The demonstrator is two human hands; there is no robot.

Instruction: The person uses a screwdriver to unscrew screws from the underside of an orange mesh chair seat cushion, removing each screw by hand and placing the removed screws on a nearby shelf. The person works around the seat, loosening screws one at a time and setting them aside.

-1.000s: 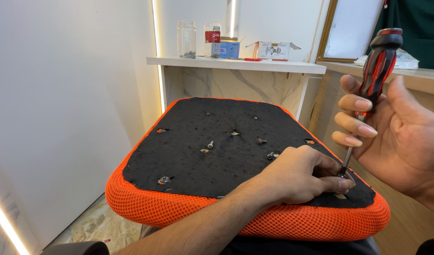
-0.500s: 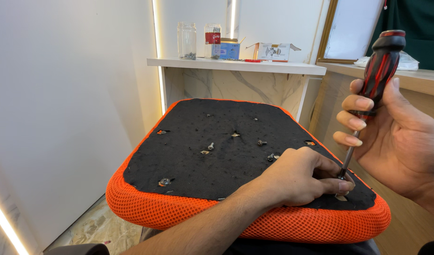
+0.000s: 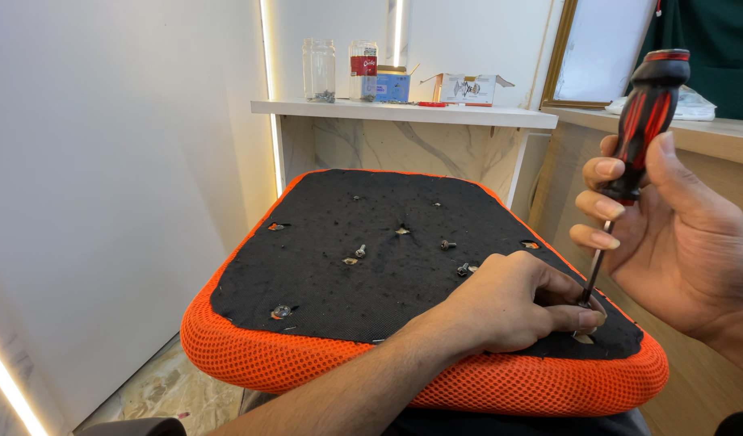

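Both hands work at the near right corner of an upturned seat cushion [image 3: 371, 242]. Left hand [image 3: 517, 303] rests on the black underside with its fingers curled, thumb and fingertips pinched around the screwdriver's tip where it meets the fabric. Right hand [image 3: 670, 234] is closed around the screwdriver [image 3: 634, 145], gripping its red and black handle; the thin shaft tilts down and leftward to the tip, close to the cushion's right edge. From the left, a plain white wall [image 3: 105, 202] stands near the cushion, with a narrow strip of floor [image 3: 170, 383] between them. Orange mesh wraps the cushion's rounded rim. Loose screws [image 3: 360, 251] and small holes dot the open black fabric left of the hands, well apart from one another. Behind the cushion a white shelf [image 3: 404, 113] carries glass jars [image 3: 319, 71] and small boxes [image 3: 468, 87]. To the right, a wooden counter [image 3: 711, 137] runs close beside the right hand.
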